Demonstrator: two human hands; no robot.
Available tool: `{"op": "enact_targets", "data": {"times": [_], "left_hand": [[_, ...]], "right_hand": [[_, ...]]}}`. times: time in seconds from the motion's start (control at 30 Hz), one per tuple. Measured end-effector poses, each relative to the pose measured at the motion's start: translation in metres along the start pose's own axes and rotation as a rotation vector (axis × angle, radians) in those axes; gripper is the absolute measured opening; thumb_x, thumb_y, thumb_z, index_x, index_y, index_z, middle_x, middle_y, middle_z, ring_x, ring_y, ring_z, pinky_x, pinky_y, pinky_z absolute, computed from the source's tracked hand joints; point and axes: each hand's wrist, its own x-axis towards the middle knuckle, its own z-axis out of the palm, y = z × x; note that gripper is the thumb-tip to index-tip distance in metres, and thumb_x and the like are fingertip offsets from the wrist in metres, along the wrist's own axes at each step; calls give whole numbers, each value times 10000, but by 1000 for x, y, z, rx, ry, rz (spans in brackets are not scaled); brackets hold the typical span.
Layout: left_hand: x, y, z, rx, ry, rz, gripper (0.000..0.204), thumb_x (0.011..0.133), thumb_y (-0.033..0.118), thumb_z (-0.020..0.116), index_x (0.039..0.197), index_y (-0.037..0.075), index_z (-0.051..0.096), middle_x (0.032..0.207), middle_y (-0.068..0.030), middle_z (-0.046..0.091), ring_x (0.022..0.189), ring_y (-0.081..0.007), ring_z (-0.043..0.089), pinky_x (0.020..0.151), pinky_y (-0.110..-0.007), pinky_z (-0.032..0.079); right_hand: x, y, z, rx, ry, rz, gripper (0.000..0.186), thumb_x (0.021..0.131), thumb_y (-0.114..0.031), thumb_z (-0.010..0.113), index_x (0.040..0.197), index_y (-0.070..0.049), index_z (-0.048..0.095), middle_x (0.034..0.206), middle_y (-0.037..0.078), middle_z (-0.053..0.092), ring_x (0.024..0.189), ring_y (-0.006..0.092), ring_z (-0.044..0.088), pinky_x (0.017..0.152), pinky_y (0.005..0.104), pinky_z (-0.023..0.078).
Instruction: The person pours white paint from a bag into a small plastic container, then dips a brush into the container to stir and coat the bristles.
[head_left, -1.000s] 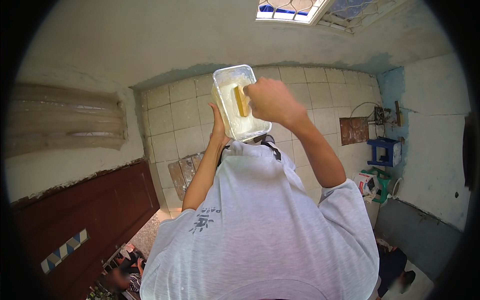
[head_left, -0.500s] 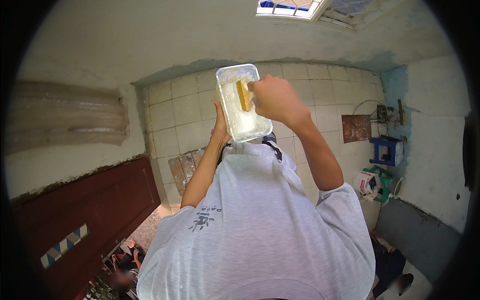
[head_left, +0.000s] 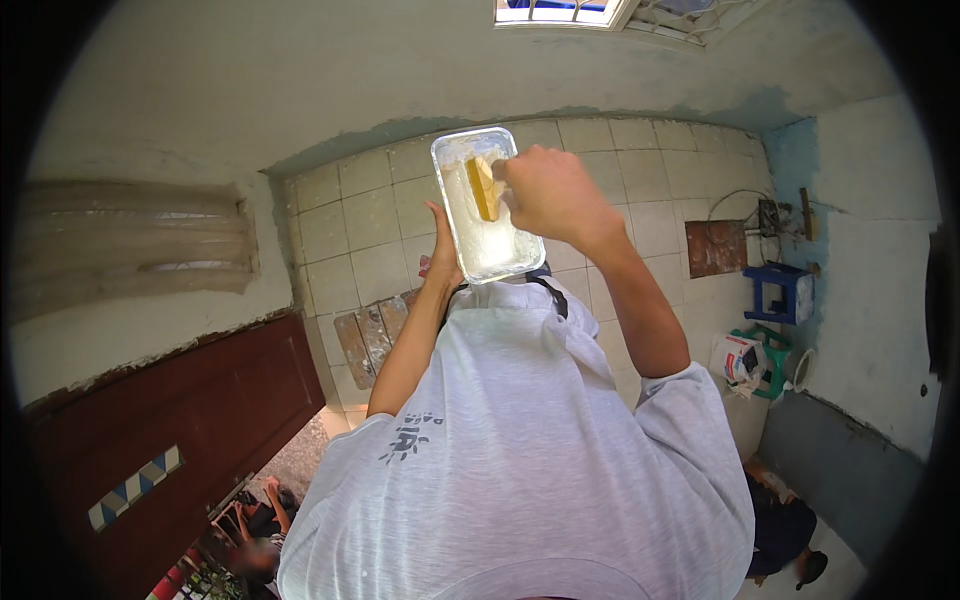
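Observation:
A rectangular clear plastic tub (head_left: 491, 272) with whitish paste inside is held in front of my chest. My left hand (head_left: 443, 245) supports it from its left side, thumb pointing up along the wall and the other fingers mostly hidden beneath. Over the tub's right rim reaches my right hand (head_left: 560, 195), closed on a yellow scraper (head_left: 482, 190). The scraper's wide edge is inside the tub, against or just over the paste; contact is hard to tell. Its grip is hidden by my fingers.
Tiled floor (head_left: 372, 230) lies below. At the right stand a blue stool (head_left: 780, 293) and a green stool (head_left: 770, 350) with a white bag (head_left: 740, 362). A dark red door (head_left: 190, 430) is at the left. Two people are near the lower corners, one at right (head_left: 785, 535).
The scraper has shifted slightly left and tilted a little inside the tub. My left hand and the tub stay nearly in place. The whole view has turned slightly.

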Motion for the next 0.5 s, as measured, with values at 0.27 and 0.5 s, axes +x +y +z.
{"op": "enact_targets", "data": {"times": [0.27,0.5], "left_hand": [[9,-15,2,8,8,57,1047,904,885,193,1628,132,248,1587,-143,433,1410,-317,502,1135,-501,474],[29,-32,33,64,34,64,1016,923,863,203,1627,132,255,1579,-141,443,1400,-307,516,1123,-491,491]], "right_hand": [[-12,20,-4,0,-105,-69,207,701,-59,750,904,-16,750,853,218,720,804,395,722,741,473,585],[-11,47,5,-15,6,-65,193,711,-63,748,897,-11,739,843,218,715,818,392,724,732,480,579]]}}
